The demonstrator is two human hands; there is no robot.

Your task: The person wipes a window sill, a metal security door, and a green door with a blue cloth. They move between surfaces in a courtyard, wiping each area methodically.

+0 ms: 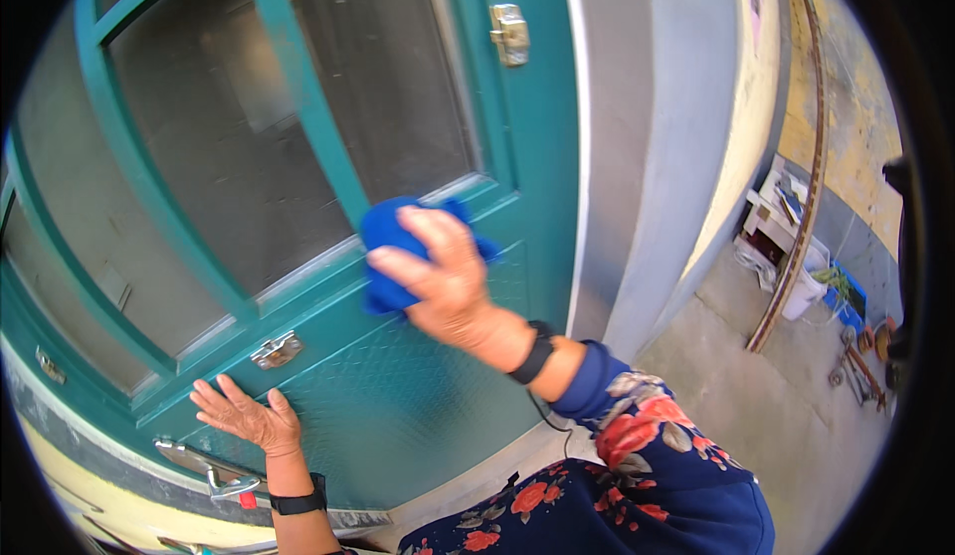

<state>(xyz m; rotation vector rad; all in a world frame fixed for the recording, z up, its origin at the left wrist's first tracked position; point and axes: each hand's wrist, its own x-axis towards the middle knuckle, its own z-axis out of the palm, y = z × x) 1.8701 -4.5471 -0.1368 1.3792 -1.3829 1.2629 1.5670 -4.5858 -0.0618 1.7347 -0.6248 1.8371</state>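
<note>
My right hand (pixel 448 279) presses a blue cloth (pixel 395 234) against the lower window rail of a green door (pixel 448 383) with glass panes. The cloth covers the foot of a green glazing bar (pixel 321 130). Lower left, my left hand (pixel 250 413) has its fingers spread near the door's surface and holds nothing; whether its palm touches the door I cannot tell. Just above that hand is a metal latch (pixel 277 350), and below it a lever door handle (pixel 224 480) with a small red item hanging by it.
A second metal latch (pixel 510 35) is fixed at the door's upper right. Beyond the grey wall edge (pixel 671 107), a long rusty metal strip (pixel 809 212) leans. Near it on the concrete floor stand a white bucket (pixel 804 294), a blue crate (pixel 847 294) and several tools (pixel 858 376).
</note>
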